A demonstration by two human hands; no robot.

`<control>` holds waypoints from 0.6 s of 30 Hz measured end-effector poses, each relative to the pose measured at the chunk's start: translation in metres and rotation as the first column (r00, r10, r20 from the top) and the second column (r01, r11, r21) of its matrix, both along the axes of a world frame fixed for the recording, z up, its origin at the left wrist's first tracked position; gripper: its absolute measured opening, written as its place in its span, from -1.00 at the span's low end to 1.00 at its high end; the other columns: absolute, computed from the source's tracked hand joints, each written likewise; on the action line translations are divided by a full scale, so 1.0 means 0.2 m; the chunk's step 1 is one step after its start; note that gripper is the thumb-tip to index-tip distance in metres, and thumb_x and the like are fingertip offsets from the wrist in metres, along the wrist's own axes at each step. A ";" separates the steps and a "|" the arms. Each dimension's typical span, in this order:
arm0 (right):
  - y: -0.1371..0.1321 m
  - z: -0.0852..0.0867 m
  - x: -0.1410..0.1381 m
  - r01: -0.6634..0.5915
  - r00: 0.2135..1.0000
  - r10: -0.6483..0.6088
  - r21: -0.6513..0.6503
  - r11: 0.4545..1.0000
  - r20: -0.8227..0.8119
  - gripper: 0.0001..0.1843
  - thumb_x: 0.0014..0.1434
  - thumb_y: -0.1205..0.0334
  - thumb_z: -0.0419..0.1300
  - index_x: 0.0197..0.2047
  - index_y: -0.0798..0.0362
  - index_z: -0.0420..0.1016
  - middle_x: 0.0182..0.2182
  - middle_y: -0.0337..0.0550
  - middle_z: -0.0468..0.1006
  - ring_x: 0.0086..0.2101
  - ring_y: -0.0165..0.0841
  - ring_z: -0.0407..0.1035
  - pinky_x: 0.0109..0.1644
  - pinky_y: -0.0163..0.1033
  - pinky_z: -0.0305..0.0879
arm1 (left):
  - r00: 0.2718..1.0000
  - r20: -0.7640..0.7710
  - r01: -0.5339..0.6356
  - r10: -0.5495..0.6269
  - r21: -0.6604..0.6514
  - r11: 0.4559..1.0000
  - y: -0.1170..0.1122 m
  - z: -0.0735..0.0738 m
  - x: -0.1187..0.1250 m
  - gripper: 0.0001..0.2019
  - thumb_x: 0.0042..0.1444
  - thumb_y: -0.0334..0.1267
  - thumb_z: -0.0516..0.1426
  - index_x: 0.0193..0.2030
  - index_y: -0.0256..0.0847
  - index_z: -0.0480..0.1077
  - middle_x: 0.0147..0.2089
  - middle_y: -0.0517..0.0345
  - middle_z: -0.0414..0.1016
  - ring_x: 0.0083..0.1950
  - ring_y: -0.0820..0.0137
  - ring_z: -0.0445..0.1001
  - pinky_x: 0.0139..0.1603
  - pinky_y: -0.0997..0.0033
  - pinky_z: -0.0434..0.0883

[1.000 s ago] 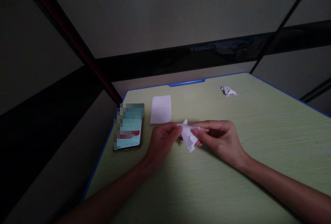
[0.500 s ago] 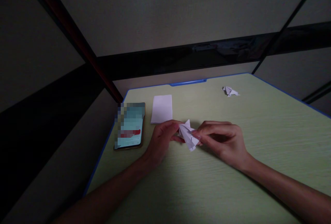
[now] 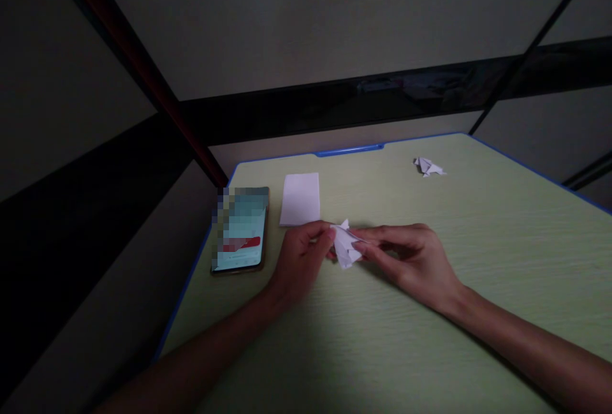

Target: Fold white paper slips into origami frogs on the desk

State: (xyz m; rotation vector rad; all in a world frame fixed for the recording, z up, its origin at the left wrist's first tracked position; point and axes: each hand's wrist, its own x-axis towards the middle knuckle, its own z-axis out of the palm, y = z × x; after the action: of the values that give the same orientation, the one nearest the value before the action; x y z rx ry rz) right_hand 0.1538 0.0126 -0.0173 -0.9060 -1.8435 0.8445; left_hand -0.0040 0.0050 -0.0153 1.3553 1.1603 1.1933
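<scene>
- Over the middle of the table [image 3: 382, 350], the two hands are holding one small white folded paper [image 3: 346, 249] between them.
- The left hand [image 3: 299, 261] is pinching the paper at its left side, fingers closed narrow; its thumb is pressing on the near face, and its other fingers are partly hiding behind.
- The right hand [image 3: 418, 264] is gripping the paper's right side, its thumb lying on the near face and its index finger reaching along behind.
- The paper is showing several creases, with one point sticking up at the top and a broader end hanging toward the person; whether its underside is touching the table, I cannot tell.
- Just beyond the left hand, a white sheet [image 3: 300, 199] is lying flat; the fingers are overlapping its near edge in view, and whether they are touching it I cannot tell.
- Left of the sheet, a phone [image 3: 243, 229] is lying face up, its screen glowing pale blue-green with a red bar, part of it blurred into blocks.
- Near the far right corner, a folded white figure [image 3: 429, 167] is resting well apart from both hands.
- Along the table's far edge, a blue strip [image 3: 351, 150] is running in front of the wall panel [image 3: 306, 31].
</scene>
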 end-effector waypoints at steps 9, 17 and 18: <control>-0.01 0.02 0.01 -0.110 0.993 0.094 0.284 0.952 0.069 -0.75 0.03 0.43 0.07 -0.26 0.08 0.52 -0.58 -0.16 0.52 -0.61 -0.48 0.33 -0.59 -0.40 0.24 | 1.000 0.018 -0.024 0.024 0.013 1.000 -0.01 0.02 0.01 -0.82 -0.06 -0.33 0.04 -0.53 -0.31 0.44 -0.63 0.21 0.40 -0.58 0.54 0.32 -0.54 0.58 0.30; -0.01 0.02 0.04 -0.147 0.986 0.096 0.434 0.889 0.137 -0.71 0.03 0.45 0.06 -0.21 0.03 0.48 -0.50 -0.15 0.55 -0.54 -0.44 0.39 -0.54 -0.38 0.30 | 0.995 0.100 -0.013 0.018 -0.052 0.999 -0.01 0.01 0.01 -0.83 -0.11 -0.32 0.05 -0.58 -0.31 0.40 -0.65 0.22 0.36 -0.60 0.54 0.31 -0.57 0.58 0.30; 0.00 0.02 0.04 -0.152 0.985 0.095 0.450 0.880 0.147 -0.72 0.03 0.46 0.06 -0.21 0.03 0.48 -0.49 -0.15 0.55 -0.53 -0.44 0.39 -0.53 -0.39 0.30 | 0.993 0.121 -0.007 0.015 -0.071 0.997 -0.01 0.01 0.01 -0.84 -0.11 -0.31 0.06 -0.58 -0.31 0.40 -0.64 0.21 0.37 -0.60 0.54 0.31 -0.57 0.57 0.31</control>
State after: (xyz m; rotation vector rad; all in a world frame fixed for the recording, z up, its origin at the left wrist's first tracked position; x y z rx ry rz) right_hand 0.1625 0.0118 -0.0138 -0.5481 -2.1025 0.3964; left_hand -0.0013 0.0027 -0.0139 1.2077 1.1141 1.2142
